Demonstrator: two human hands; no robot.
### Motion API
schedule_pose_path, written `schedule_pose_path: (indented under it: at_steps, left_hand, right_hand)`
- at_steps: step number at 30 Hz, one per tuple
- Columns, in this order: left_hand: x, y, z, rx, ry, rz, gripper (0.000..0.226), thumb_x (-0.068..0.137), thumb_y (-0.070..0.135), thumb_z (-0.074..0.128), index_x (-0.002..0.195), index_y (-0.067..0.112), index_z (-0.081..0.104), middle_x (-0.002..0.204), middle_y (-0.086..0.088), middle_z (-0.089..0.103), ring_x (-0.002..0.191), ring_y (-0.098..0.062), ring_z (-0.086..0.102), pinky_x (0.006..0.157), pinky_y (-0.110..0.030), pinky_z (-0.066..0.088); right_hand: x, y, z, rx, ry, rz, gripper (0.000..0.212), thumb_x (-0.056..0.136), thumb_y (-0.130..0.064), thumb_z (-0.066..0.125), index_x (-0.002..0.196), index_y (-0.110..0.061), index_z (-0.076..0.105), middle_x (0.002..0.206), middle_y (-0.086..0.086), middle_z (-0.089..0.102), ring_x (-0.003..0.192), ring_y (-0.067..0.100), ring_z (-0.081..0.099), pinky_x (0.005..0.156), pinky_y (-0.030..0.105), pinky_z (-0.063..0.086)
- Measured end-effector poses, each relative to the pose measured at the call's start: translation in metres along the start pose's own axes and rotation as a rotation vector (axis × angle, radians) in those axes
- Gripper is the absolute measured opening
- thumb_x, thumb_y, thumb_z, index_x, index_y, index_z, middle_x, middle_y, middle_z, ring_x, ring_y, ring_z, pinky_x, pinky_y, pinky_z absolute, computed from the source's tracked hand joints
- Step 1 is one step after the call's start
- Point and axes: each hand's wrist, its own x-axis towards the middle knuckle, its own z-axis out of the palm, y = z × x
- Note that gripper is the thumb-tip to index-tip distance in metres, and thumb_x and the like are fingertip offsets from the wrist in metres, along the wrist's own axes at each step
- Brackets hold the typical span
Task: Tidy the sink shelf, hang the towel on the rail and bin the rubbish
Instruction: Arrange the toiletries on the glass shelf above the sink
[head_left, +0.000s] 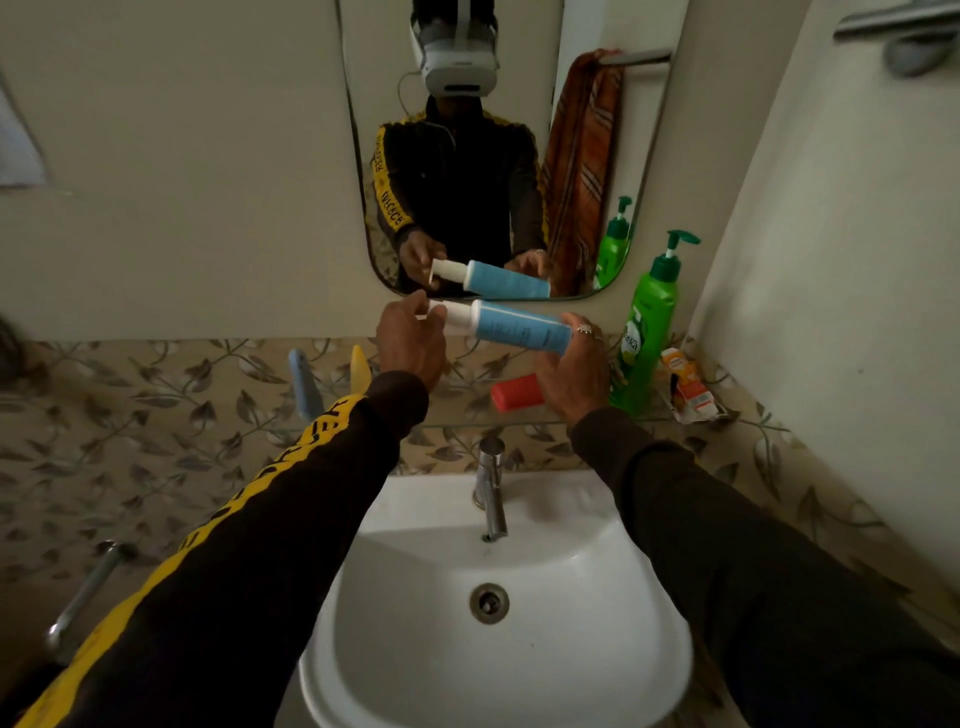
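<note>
Dim indoor light, soft shadows, wide-angle bending at edges, blur top right, faint glare on sink (597, 566)

A white basin (498, 649) is mounted against the wall, with a chrome tap (491, 488) set at its back edge and a round metal drain (488, 603) in its bowl. The lower wall is covered by leaf-patterned tiles (156, 415); plain cream wall (182, 156) is seen above. A rounded mirror (498, 156) is fixed over the basin. The room is dimly lit.
</note>
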Motion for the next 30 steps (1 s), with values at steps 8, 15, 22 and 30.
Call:
schedule_pose_path:
  at_steps: [8, 15, 22, 30]
  left_hand:
    - [0.007, 0.013, -0.021, -0.217, 0.014, -0.040, 0.027, 0.086, 0.028, 0.069, 0.109, 0.013, 0.073, 0.096, -0.006, 0.073, 0.088, -0.019, 0.070, 0.085, -0.041, 0.057]
    - [0.013, 0.014, -0.050, -0.370, -0.044, -0.027, 0.025, 0.083, 0.026, 0.076, 0.106, 0.016, 0.075, 0.098, -0.007, 0.073, 0.080, -0.022, 0.073, 0.081, -0.045, 0.060]
    - [0.017, 0.009, -0.074, -0.349, -0.085, 0.005, 0.021, 0.082, 0.029, 0.077, 0.101, 0.020, 0.075, 0.100, -0.006, 0.072, 0.093, -0.025, 0.070, 0.084, -0.048, 0.058]
    - [0.015, -0.006, -0.084, -0.298, -0.086, 0.011, 0.028, 0.077, 0.037, 0.078, 0.101, 0.022, 0.076, 0.093, -0.005, 0.074, 0.088, -0.020, 0.071, 0.083, -0.047, 0.059]
  right_hand:
    - [-0.012, -0.007, 0.001, 0.043, -0.059, 0.008, 0.080, 0.077, -0.008, 0.077, 0.149, -0.010, 0.044, 0.139, 0.016, 0.055, 0.126, 0.029, 0.055, 0.104, 0.035, 0.045]
    - [-0.022, -0.016, 0.016, 0.018, -0.166, -0.057, 0.053, 0.080, -0.012, 0.078, 0.130, -0.007, 0.063, 0.116, 0.016, 0.070, 0.107, 0.031, 0.067, 0.091, 0.039, 0.055]
    - [-0.034, -0.022, 0.037, -0.042, -0.318, -0.080, 0.056, 0.080, -0.033, 0.083, 0.129, -0.013, 0.063, 0.124, 0.012, 0.065, 0.109, 0.026, 0.067, 0.091, 0.038, 0.058]
    - [-0.045, -0.029, 0.058, -0.073, -0.377, -0.130, 0.047, 0.078, -0.036, 0.082, 0.116, -0.012, 0.069, 0.114, 0.011, 0.071, 0.103, 0.025, 0.070, 0.086, 0.044, 0.060]
